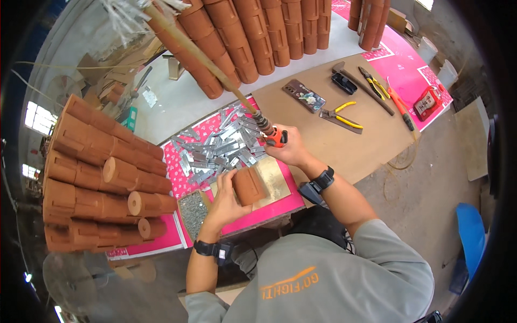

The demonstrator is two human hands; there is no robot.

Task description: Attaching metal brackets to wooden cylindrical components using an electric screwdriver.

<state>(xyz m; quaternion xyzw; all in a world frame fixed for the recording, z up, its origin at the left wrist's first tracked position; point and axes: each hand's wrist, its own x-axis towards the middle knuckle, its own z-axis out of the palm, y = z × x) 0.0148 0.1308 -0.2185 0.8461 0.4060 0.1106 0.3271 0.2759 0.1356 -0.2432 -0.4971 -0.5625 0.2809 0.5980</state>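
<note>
My left hand (223, 205) is wrapped around the side of a short reddish-brown cylinder (249, 185) with a raised rib. The cylinder rests on a pale board (276, 176) at the table's near edge. My right hand (290, 149) grips a red-and-black power screwdriver (277, 137), just beyond the cylinder. A tan cord or hose (210, 67) runs from the tool up to the far left; its tip is hidden. Many flat metal strips (231, 144) lie heaped beyond the board. Beside my left hand sits a shallow tray (186, 226) of small grey fasteners.
Stacked reddish-brown cylinders stand at the left (86, 167) and along the back (253, 37). On brown cardboard (318, 156) to the right lie a phone (305, 95), yellow-handled pliers (340, 117), a hammer (366, 89) and more pliers (374, 83). A red pouch (427, 103) sits farther right.
</note>
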